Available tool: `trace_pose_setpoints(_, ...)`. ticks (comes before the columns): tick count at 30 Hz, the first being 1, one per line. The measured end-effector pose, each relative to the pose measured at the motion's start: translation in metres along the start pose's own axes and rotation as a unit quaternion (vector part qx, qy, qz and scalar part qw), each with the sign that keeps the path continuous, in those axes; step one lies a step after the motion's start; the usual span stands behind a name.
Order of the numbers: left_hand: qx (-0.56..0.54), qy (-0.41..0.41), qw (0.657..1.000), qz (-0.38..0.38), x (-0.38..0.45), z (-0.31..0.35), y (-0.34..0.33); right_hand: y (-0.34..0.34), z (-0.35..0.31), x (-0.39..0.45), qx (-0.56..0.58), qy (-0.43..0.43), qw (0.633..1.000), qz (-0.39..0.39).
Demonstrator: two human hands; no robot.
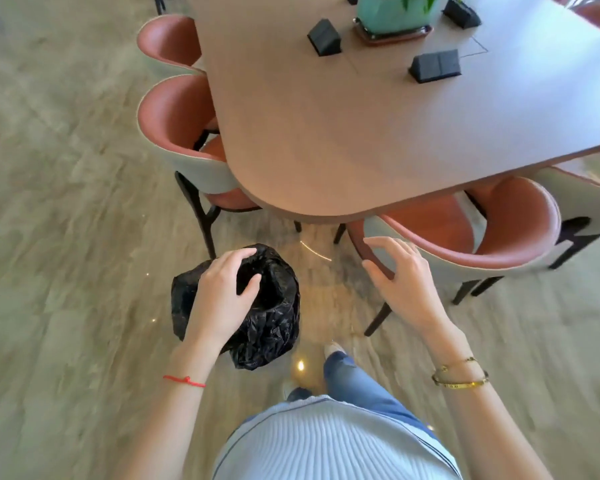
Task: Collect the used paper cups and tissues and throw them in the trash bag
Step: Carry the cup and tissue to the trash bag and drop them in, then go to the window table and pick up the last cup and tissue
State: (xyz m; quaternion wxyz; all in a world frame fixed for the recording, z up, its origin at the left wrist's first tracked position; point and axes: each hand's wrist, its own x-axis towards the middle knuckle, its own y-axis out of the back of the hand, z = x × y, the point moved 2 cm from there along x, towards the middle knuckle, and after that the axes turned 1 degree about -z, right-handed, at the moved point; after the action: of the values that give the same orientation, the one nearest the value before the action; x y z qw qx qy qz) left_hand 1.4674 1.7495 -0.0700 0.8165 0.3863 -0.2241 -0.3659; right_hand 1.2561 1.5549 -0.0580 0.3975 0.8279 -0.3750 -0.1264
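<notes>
Scene: A person stands on a marbled floor (66,202) at the rounded end of a long wooden bench (326,140), looking down at both hands.
Trash bag: The black trash bag (274,313) sits on the floor just short of the bench end, toward the person's left, mouth gaping upward and its sides crumpled.
Left hand: The left hand (222,292) hovers at the bag's mouth, fingers loosely curved and thumb out over the opening; whether it touches the plastic cannot be told, and it holds nothing that shows.
Right hand: The right hand (399,271) is spread and empty, fingers apart, in the air beside the bag and in front of the nearest chair (499,233).
Cups and tissues: None can be seen on the bench or the floor; the bag's inside is too dark to read.
On the bench: Three black wedge-shaped blocks (435,65) and a pale green planter (392,12) stand at the far part of the top, well apart from the bag.
Risk: The bag looks soft and unsupported, so a careless grab at one edge could likely fold the mouth shut or tip it over.
Risk: Litter tucked under the bench or on chair seats could be missed from this angle.
</notes>
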Motion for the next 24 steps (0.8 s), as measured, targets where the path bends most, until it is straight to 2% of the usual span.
trace_pose_setpoints(8, -0.017, -0.122, 0.987, -0.102, 0.012, 0.112, -0.069, 0.077, 0.080, -0.077, -0.002, -0.091, 0.989, 0.115)
trace_pose_setpoints(18, -0.059, -0.247, 0.952, -0.171, -0.005, 0.325, -0.211, 0.220, 0.224, -0.199, -0.036, -0.198, 0.958, 0.207)
trace_pose_setpoints(24, -0.080, -0.309, 0.922, -0.219, -0.014, 0.438, -0.292, 0.299, 0.302, -0.246, -0.045, -0.260, 0.935, 0.236)
